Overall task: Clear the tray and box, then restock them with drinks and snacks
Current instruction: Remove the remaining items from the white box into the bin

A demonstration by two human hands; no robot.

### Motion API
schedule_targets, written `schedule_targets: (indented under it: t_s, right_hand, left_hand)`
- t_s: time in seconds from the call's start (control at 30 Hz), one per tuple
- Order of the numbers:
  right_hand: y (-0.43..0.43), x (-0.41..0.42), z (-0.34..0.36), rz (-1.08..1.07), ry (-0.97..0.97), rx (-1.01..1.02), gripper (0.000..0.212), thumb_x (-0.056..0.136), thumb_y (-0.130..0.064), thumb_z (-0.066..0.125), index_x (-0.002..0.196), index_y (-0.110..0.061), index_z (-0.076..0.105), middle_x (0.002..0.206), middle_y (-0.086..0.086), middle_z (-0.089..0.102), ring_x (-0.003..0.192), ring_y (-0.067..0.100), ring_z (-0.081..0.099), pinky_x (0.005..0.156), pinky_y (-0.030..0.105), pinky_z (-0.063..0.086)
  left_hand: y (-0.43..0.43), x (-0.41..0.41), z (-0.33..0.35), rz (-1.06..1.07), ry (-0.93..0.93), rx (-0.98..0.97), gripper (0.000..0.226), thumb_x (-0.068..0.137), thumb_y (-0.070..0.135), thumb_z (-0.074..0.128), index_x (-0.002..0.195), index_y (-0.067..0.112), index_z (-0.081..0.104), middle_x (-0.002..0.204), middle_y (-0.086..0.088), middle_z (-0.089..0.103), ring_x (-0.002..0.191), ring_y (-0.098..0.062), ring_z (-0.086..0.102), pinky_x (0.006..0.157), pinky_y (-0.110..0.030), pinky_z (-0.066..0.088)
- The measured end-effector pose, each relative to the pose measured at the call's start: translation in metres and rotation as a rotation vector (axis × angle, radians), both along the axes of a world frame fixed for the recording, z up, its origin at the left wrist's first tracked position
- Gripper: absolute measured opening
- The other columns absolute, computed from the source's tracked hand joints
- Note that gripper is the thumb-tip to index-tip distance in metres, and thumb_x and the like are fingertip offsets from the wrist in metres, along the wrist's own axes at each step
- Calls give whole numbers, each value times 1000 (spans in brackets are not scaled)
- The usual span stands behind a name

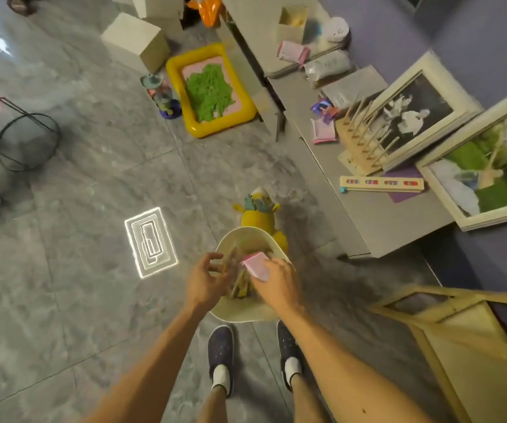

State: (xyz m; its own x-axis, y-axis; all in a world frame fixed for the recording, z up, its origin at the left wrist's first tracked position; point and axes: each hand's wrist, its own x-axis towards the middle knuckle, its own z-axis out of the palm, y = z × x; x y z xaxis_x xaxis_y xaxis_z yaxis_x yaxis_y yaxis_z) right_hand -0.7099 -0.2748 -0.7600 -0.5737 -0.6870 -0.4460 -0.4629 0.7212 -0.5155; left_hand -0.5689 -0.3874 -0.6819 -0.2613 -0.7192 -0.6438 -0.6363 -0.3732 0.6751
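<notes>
A cream oval tray (247, 236) hovers in front of me above the floor, with several blurred snack packets (240, 285) piled in it. My right hand (276, 285) grips a pink packet (256, 265) over the tray. My left hand (204, 279) is at the tray's left side with fingers curled against the packets; what supports the tray is hidden under my hands. A small open cream box (291, 24) stands at the far end of the grey counter (368, 209).
Pink packets (324, 132), a wooden peg rack (365, 138) and two framed pictures (478, 166) lie on the counter. On the floor sit a yellow plush toy (258, 218), a yellow inflatable tray of green sand (209, 90) and cream blocks (136, 41). A wooden frame (459, 340) stands at right.
</notes>
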Motion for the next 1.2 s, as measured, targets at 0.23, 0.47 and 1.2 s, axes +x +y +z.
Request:
schedule_targets:
  t_s: [0.23, 0.47, 1.2]
  right_hand:
    - [14, 25, -71, 21, -6, 124, 50, 85, -61, 75, 121, -25, 74, 110, -1, 71, 103, 23, 66, 82, 36, 59]
    - [10, 11, -38, 98, 89, 119, 62, 81, -71, 60, 123, -28, 76, 117, -3, 73, 108, 22, 67, 90, 37, 56]
    - [-82, -147, 435, 15, 470, -213, 125, 76, -101, 25, 164, -12, 35, 170, 14, 33, 155, 33, 31, 122, 48, 36]
  left_hand:
    - [16, 17, -87, -74, -72, 56, 33, 81, 41, 89, 100, 32, 64, 76, 2, 71, 66, -28, 76, 64, -54, 65]
    - [10, 25, -97, -163, -160, -55, 35, 85, 40, 82, 117, 40, 66, 87, 11, 75, 78, -10, 74, 76, -46, 63]
    - [-110, -64, 360, -262, -278, -897, 109, 82, 99, 35, 161, 24, 40, 165, -8, 43, 147, -32, 45, 118, -54, 41]
